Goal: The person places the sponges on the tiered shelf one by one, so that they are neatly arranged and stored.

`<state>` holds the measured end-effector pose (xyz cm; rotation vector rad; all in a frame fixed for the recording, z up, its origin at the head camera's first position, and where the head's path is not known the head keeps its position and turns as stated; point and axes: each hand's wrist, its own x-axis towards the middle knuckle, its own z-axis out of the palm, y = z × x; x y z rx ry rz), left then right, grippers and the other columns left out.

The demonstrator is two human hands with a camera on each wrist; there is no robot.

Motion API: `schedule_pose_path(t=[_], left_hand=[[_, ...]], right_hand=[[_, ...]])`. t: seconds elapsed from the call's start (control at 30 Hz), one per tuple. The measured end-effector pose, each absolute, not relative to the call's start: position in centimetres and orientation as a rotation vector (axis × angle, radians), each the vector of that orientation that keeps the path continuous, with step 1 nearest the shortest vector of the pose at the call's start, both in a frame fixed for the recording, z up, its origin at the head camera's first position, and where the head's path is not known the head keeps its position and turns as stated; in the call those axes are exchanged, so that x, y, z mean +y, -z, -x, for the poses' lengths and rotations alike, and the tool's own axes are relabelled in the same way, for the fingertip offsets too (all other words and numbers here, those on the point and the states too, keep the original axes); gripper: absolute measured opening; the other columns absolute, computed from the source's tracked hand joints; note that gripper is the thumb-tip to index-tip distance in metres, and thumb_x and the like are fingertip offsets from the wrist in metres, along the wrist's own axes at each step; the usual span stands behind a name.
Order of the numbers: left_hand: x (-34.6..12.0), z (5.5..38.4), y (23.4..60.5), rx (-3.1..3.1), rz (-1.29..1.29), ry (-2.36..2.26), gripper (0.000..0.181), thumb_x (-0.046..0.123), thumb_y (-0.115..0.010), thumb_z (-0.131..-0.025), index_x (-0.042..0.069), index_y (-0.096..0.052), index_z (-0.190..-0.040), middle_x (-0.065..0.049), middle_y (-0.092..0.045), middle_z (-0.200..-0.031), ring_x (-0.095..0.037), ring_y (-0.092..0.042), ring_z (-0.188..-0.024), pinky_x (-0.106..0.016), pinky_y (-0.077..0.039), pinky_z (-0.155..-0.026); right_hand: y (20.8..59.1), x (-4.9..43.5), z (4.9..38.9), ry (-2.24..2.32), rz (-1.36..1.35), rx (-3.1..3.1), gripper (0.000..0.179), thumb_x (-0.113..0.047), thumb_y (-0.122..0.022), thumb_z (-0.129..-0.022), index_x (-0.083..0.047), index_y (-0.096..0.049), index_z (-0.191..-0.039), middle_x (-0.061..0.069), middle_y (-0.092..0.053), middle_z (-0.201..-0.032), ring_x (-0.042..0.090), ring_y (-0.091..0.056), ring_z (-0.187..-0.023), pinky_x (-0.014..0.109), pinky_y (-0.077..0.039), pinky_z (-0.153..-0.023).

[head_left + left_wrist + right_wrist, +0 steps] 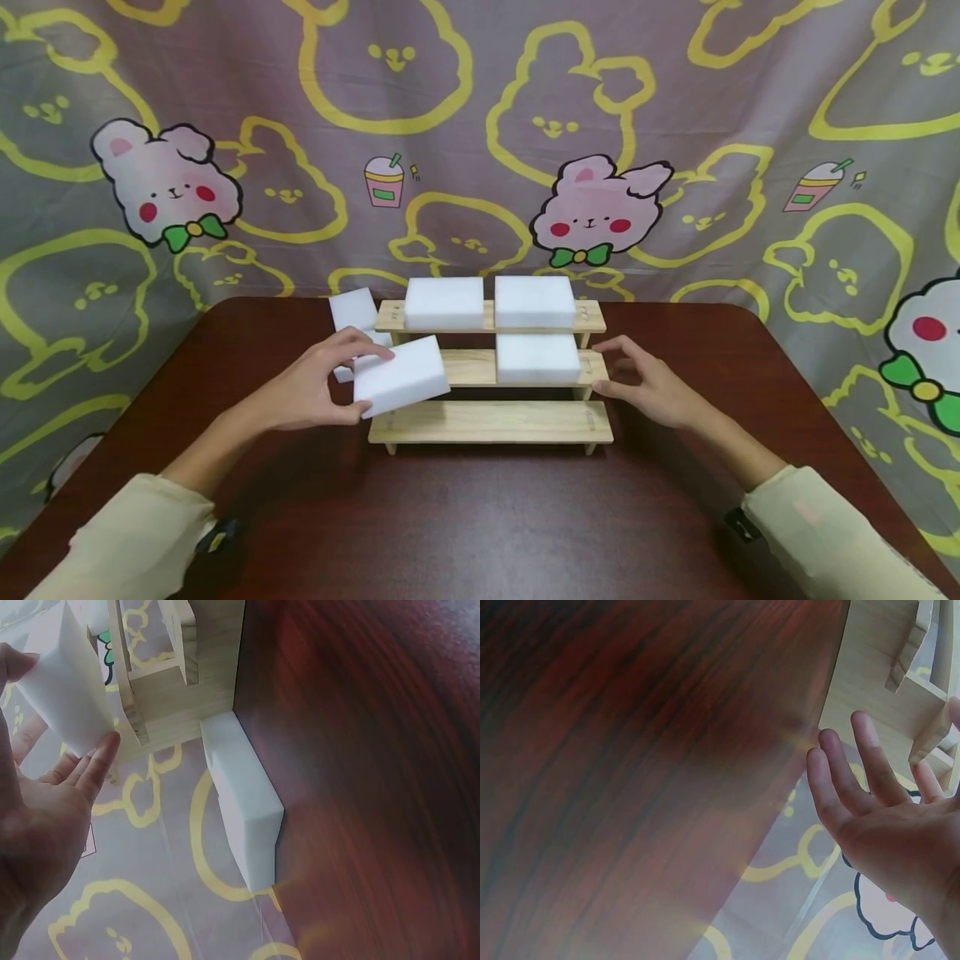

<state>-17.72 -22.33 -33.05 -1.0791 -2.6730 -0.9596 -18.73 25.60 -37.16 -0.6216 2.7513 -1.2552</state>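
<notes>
My left hand [306, 387] pinches a white foam block [405, 375] between thumb and fingers, tilted, in front of the left part of a three-tier wooden stand [491, 423]. The left wrist view shows the held block [69, 686] from its side. On the stand's top tier lie a left block [444, 302] and a right block [535, 300]. One more block [537, 358] lies at the right of the middle tier. My right hand [663, 390] holds nothing, its fingers spread at the right end of the middle tier; whether they touch it, I cannot tell.
More white blocks [352, 308] stand on the dark wooden table [495, 525] to the left of the stand, partly hidden by my left hand. A patterned curtain [465, 158] hangs behind the table.
</notes>
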Motion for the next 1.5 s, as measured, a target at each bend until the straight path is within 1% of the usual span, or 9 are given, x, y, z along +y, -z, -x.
schedule_pose_path(t=[0.13, 0.37, 0.5, 0.8, 0.9, 1.13, 1.27, 1.37, 1.5], left_hand=[[-21.9, 17.9, 33.3, -2.676, 1.103, 0.978, 0.056, 0.012, -0.086, -0.075, 0.008, -0.068, -0.128, -0.009, -0.06, -0.121, -0.026, -0.059, -0.104, -0.047, -0.06, -0.081], [-21.1, 17.9, 33.5, -2.69, 1.056, 0.898, 0.057, 0.014, -0.087, -0.074, 0.007, -0.07, -0.128, -0.011, -0.059, -0.122, -0.027, -0.059, -0.106, -0.046, -0.058, -0.085], [-20.5, 17.9, 33.7, -2.669, 1.058, 0.911, 0.056, 0.012, -0.087, -0.074, 0.006, -0.069, -0.126, -0.012, -0.059, -0.124, -0.028, -0.058, -0.106, -0.048, -0.057, -0.086], [-19.6, 18.1, 33.9, -2.599, 1.081, 0.918, 0.05, 0.012, -0.086, -0.076, 0.008, -0.069, -0.123, -0.01, -0.06, -0.125, -0.025, -0.058, -0.103, -0.038, -0.053, -0.083], [-19.2, 18.1, 34.0, -2.588, 1.091, 0.933, 0.049, 0.01, -0.086, -0.076, 0.008, -0.068, -0.122, -0.01, -0.06, -0.127, -0.025, -0.058, -0.104, -0.04, -0.052, -0.084], [-18.5, 18.2, 34.3, -2.579, 1.125, 0.956, 0.049, 0.008, -0.085, -0.077, 0.006, -0.067, -0.123, -0.011, -0.061, -0.132, -0.028, -0.059, -0.117, -0.048, -0.052, -0.096], [-18.3, 18.2, 34.4, -2.562, 1.12, 0.926, 0.047, 0.008, -0.085, -0.078, 0.005, -0.068, -0.121, -0.014, -0.061, -0.135, -0.033, -0.059, -0.122, -0.052, -0.051, -0.097], [-18.3, 18.2, 34.5, -2.546, 1.114, 0.892, 0.042, 0.008, -0.085, -0.079, 0.005, -0.07, -0.118, -0.018, -0.061, -0.137, -0.037, -0.058, -0.125, -0.055, -0.05, -0.098], [-18.4, 18.1, 34.5, -2.543, 1.093, 0.848, 0.037, 0.011, -0.086, -0.081, 0.006, -0.072, -0.116, -0.018, -0.059, -0.137, -0.037, -0.057, -0.125, -0.052, -0.05, -0.095]], right_hand=[[37.2, 25.6, 18.7, 1.26, 0.623, 2.747, 0.048, -0.022, -0.074, -0.097, -0.011, -0.051, -0.138, 0.016, -0.067, -0.121, 0.026, -0.066, -0.104, 0.043, -0.05, -0.083], [37.2, 25.6, 18.7, 1.269, 0.622, 2.742, 0.049, -0.021, -0.074, -0.097, -0.01, -0.051, -0.139, 0.016, -0.065, -0.125, 0.029, -0.066, -0.107, 0.045, -0.05, -0.084], [37.3, 25.6, 18.8, 1.279, 0.637, 2.735, 0.051, -0.019, -0.074, -0.097, -0.009, -0.05, -0.14, 0.018, -0.064, -0.128, 0.03, -0.066, -0.109, 0.045, -0.051, -0.083], [37.2, 25.5, 18.7, 1.279, 0.621, 2.738, 0.049, -0.02, -0.074, -0.097, -0.01, -0.051, -0.139, 0.016, -0.067, -0.123, 0.026, -0.066, -0.106, 0.044, -0.05, -0.085], [37.2, 25.5, 18.7, 1.282, 0.627, 2.738, 0.05, -0.019, -0.074, -0.097, -0.01, -0.051, -0.139, 0.016, -0.067, -0.123, 0.026, -0.066, -0.106, 0.044, -0.05, -0.084], [37.4, 25.6, 18.8, 1.285, 0.625, 2.738, 0.049, -0.02, -0.074, -0.097, -0.011, -0.051, -0.139, 0.017, -0.065, -0.125, 0.028, -0.066, -0.107, 0.044, -0.05, -0.084], [37.4, 25.6, 18.8, 1.276, 0.614, 2.748, 0.048, -0.022, -0.074, -0.097, -0.012, -0.051, -0.138, 0.017, -0.065, -0.124, 0.028, -0.066, -0.106, 0.043, -0.05, -0.083], [37.5, 25.7, 18.9, 1.264, 0.61, 2.758, 0.049, -0.022, -0.074, -0.097, -0.011, -0.051, -0.138, 0.018, -0.063, -0.129, 0.032, -0.065, -0.109, 0.044, -0.051, -0.084], [37.5, 25.8, 18.9, 1.25, 0.592, 2.765, 0.049, -0.023, -0.074, -0.097, -0.011, -0.051, -0.139, 0.018, -0.062, -0.132, 0.035, -0.064, -0.113, 0.046, -0.05, -0.086]])
